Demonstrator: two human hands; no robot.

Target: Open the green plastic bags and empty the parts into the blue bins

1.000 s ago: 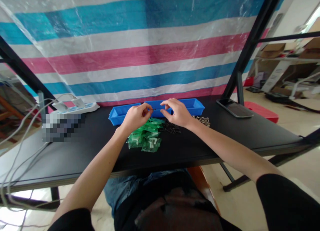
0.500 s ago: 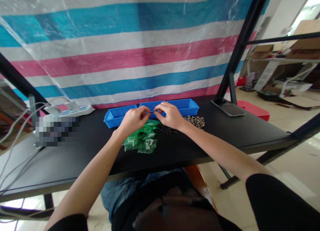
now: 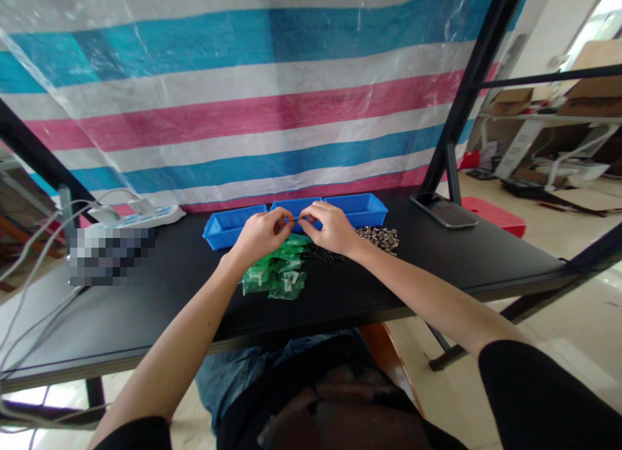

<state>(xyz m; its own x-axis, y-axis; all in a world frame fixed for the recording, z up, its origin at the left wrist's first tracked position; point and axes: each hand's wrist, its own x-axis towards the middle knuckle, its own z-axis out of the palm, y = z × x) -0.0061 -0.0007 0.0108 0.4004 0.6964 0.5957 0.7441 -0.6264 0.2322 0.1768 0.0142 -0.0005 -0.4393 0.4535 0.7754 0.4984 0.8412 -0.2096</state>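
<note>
My left hand [image 3: 262, 233] and my right hand [image 3: 330, 226] meet fingertip to fingertip in front of the blue bins, each pinched closed. Something small and dark sits between the fingertips, too small to name. Below my left hand lies a pile of green plastic bags [image 3: 286, 284] with small white pieces inside. Thin black pieces [image 3: 326, 254] lie beneath my right hand. Beside them is a heap of small metallic parts [image 3: 381, 239]. Three blue bins stand in a row: left [image 3: 228, 226], middle [image 3: 304, 207], partly hidden by my hands, and right [image 3: 362, 207].
A white power strip [image 3: 162, 216] with plugs and cables is at the left of the black table [image 3: 437, 262]. A phone [image 3: 443, 210] lies at the right back. A striped sheet [image 3: 243, 113] hangs behind, between black metal posts. A red stool [image 3: 495, 216] stands beyond.
The fingertips of both hands have drawn slightly closer together, and less of the thin dark piece shows between them. The things on the table stay where they were.
</note>
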